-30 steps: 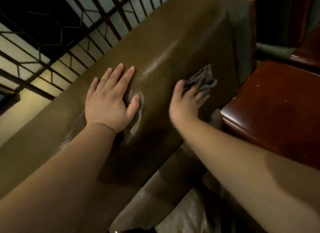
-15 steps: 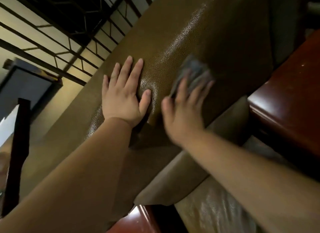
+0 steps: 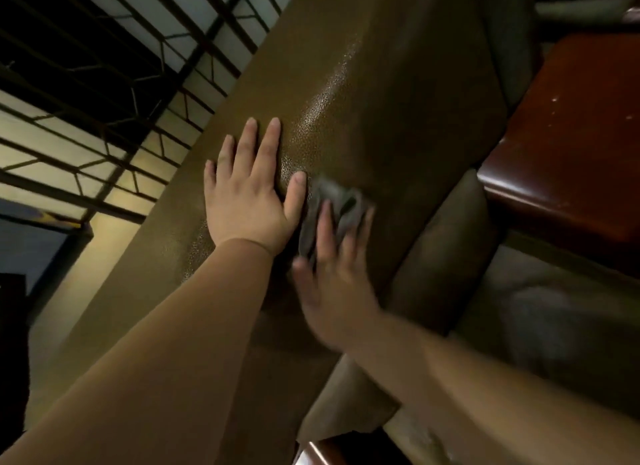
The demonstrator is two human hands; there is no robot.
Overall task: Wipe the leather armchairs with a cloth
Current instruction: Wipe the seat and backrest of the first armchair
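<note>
Up close, the left hand (image 3: 247, 201) lies flat on the brown leather armchair (image 3: 374, 94), fingers straight and slightly spread, thumb out toward the cloth. Just beside it, the right hand (image 3: 334, 277), blurred, presses a crumpled grey cloth (image 3: 337, 201) against the leather with straight fingers (image 3: 325, 222). A seat cushion (image 3: 446, 253) sits below the backrest, and a glossy reddish wooden armrest (image 3: 571, 146) lies to the right.

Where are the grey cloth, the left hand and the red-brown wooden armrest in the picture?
grey cloth (image 3: 337, 196): head view, on the crumpled folds above the right fingers.
left hand (image 3: 247, 201): head view, on the back of the hand, flat on the leather.
red-brown wooden armrest (image 3: 571, 160): head view, on its glossy top.
</note>
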